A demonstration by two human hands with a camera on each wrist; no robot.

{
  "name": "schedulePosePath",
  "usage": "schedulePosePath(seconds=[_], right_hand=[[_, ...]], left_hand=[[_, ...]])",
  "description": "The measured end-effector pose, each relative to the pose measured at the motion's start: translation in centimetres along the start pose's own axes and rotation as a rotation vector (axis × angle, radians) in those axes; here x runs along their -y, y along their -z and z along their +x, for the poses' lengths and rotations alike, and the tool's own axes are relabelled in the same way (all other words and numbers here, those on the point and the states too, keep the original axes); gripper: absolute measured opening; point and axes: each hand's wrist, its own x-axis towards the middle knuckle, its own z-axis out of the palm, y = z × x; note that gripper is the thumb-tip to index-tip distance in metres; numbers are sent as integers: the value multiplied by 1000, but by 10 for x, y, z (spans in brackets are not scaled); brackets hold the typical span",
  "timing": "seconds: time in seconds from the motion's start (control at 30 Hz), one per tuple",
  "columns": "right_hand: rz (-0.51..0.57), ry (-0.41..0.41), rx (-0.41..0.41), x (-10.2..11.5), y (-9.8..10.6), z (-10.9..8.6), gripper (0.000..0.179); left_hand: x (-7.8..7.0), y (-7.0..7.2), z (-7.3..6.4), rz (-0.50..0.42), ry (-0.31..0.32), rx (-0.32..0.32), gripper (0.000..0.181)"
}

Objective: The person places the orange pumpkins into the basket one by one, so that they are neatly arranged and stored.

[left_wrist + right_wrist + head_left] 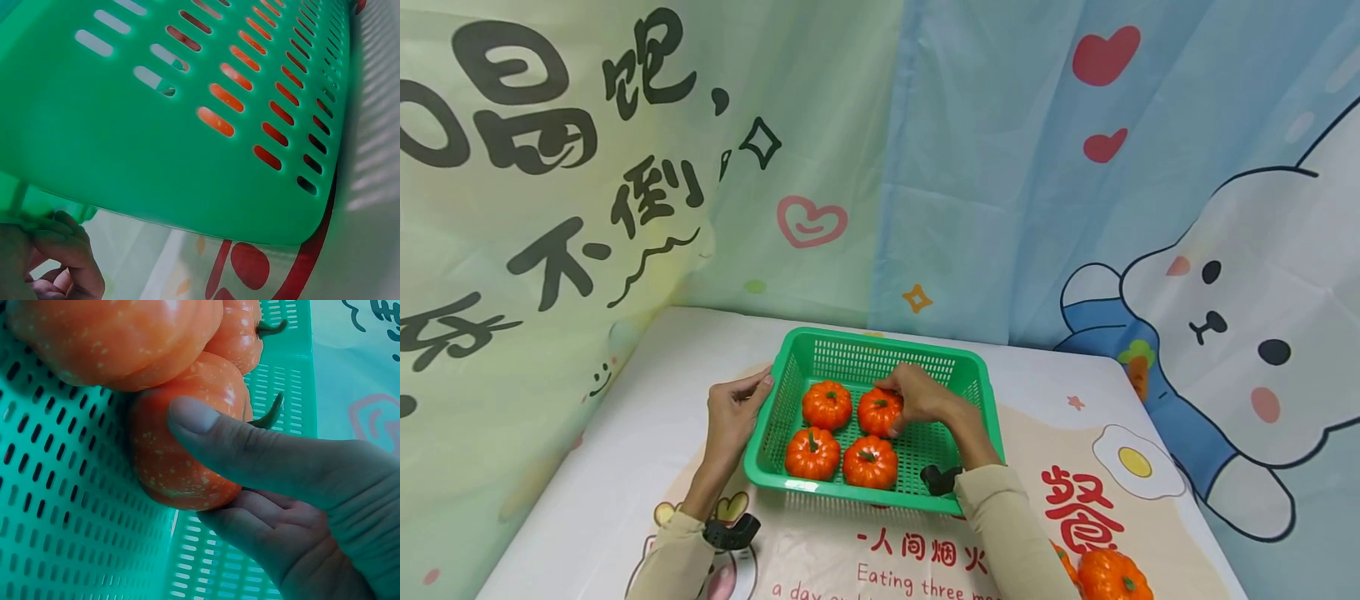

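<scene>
A green plastic basket (917,493) with slotted walls stands on the table and holds several small orange pumpkins. My left hand (735,414) pinches the basket's left rim; in the left wrist view its curled fingers (75,253) are at the rim's edge. Inside the basket, my right hand (919,395) grips the back right pumpkin (878,412), thumb on one side and fingers on the other. The right wrist view shows this pumpkin (187,450) close beside its neighbours. The other pumpkins sit at back left (827,405), front left (812,454) and front right (870,462).
More orange pumpkins (1114,575) lie on the table at the lower right, partly behind the right sleeve (1011,525). A printed cloth (1067,450) covers the table. Printed curtains (955,208) hang behind and to the left.
</scene>
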Motion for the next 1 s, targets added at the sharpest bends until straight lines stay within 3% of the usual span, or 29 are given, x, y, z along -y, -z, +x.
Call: schedulePosePath(seconds=[0.07,0.43,0.5,0.6,0.73,0.87,1.0], right_hand=[[-21,30,-10,-11,-4,2,83],[-60,5,-35,-36,-13,5,82],[-55,-46,-19,-29,-10,4,77],[-76,-39,-40,-33,-12,2,72],[-90,-99,-51,-5,4,-12,84],[-80,-207,-44,42,29,-32,93],[-87,-231,-83,58,37,-51,92]], left_hand=[[-1,0,0,2,0,2,29],[-3,-4,-1,22,-1,12,29],[-3,-4,-2,21,2,9,29],[-3,-4,-2,31,5,8,30],[-1,-2,-1,33,4,-1,29],[-1,-1,-1,27,-5,-9,29],[-3,-1,-3,35,-12,-4,29]])
